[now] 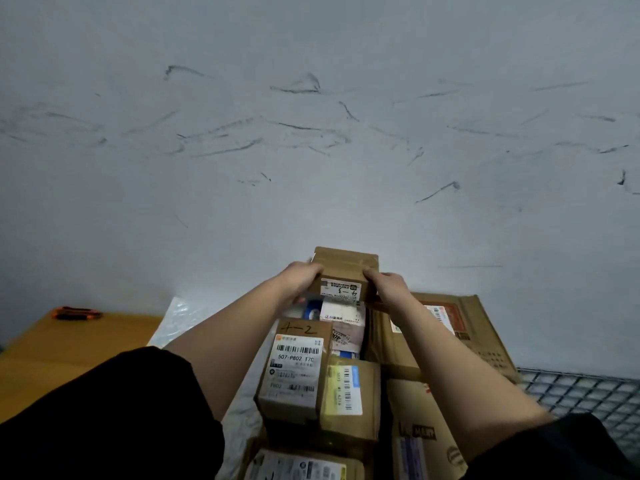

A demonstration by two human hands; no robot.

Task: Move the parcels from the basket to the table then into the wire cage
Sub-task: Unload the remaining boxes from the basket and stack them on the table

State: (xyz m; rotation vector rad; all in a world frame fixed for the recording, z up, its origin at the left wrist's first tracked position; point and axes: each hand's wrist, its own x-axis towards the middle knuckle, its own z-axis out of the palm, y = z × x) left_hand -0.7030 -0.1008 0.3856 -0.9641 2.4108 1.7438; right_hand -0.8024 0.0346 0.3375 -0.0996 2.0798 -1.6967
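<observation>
1. The small brown parcel (pixel 344 271) sat at the far end of a pile of parcels, up near the marked grey wall (pixel 311 133). It had a white label with "4-3" written on it.
2. The left hand (pixel 300 276) held the parcel's left side, with its fingers curled round the edge.
3. The right hand (pixel 388 284) held the right side the same way. So both hands gripped the one box between them.
4. The box looked like it was on top of, or just above, other parcels. I could not tell if it was touching them.
5. A parcel marked "4-2" (pixel 294 368) lay nearer the person, and a big flat box (pixel 446 327) lay to the right.
6. The wire cage (pixel 581 393) mesh showed low on the right, and a yellow-brown table (pixel 69 344) showed on the left.
7. To do this step well, I think both hands should squeeze evenly, so the box stays flat and does not tip.
8. It would be wise to set it down gently and square on the pile, so nothing slides off.
9. Let go only when the box sits steady.
</observation>
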